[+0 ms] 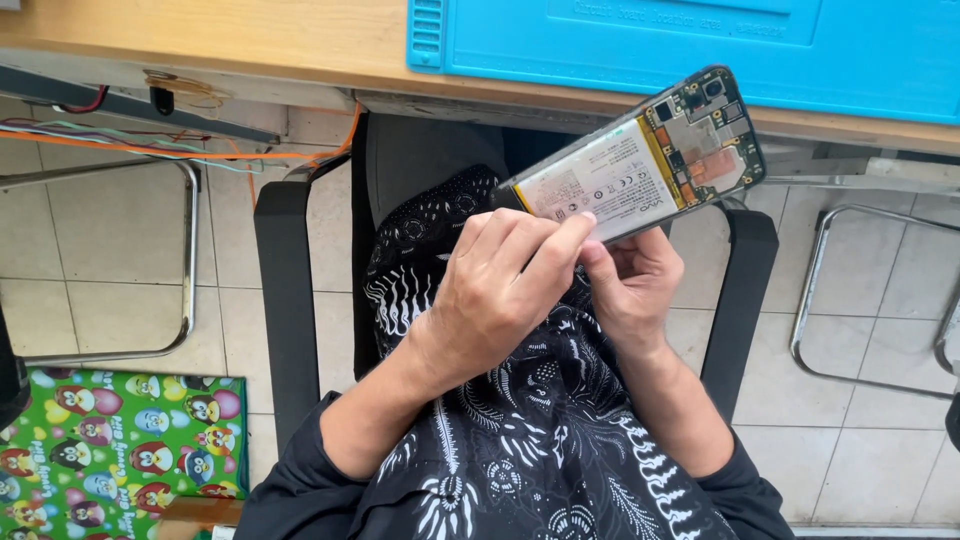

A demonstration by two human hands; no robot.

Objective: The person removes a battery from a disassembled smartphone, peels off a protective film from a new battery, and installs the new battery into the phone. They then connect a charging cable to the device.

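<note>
Back cover was already off the phone (pixel 640 160) — battery and board bare. It sat tilted above the lap, near the counter (pixel 250 40). Left hand (pixel 500 290) pinched its lower edge, right hand (pixel 632 285) gripped underneath — battery still in.

opened phone (pixel 640 160): 1 | hands: 2 | blue mat (pixel 700 40): 1 | chair (pixel 290 290): 1

Black sleeves (pixel 300 480) pushed up the forearms; black clothing with white patterned print (pixel 520 440).
</note>
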